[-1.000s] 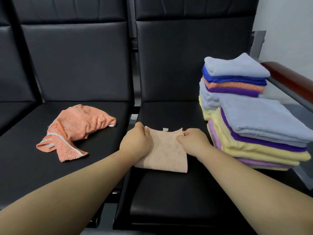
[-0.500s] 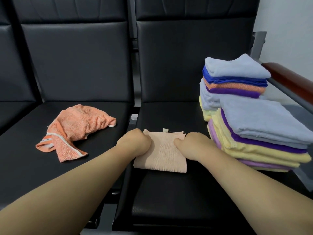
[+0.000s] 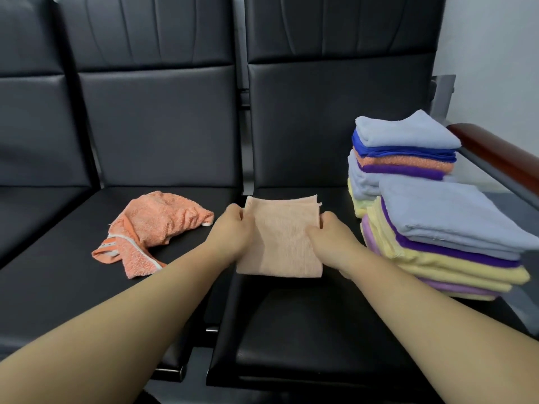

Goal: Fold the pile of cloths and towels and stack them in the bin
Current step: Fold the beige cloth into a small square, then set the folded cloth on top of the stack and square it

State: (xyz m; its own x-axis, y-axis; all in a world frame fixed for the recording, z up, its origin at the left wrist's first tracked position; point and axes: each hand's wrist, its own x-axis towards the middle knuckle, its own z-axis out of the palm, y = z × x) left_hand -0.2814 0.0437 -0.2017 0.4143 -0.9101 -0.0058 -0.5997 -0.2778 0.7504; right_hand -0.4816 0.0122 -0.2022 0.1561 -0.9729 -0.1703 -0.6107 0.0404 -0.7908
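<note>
Black padded seat (image 3: 291, 330) carries the work. Since 0.5 s ago the folded peach cloth (image 3: 281, 240) seems to have come up & away from the front edge. Left hand (image 3: 233, 234) and right hand (image 3: 329, 237) now pinch its 2 sides. It's prob. ready for the folded stacks (image 3: 455, 217) just to the right. 1 crumpled orange towel (image 3: 157, 223) is left to fold. Wooden armrest (image 3: 495, 153) and pale wall (image 3: 490, 53) at right; no bin in view.

I can read no words, numbers or brands on the peach cloth (image 3: 281, 243), nor on the folded stacks (image 3: 443, 217) right of it.
</note>
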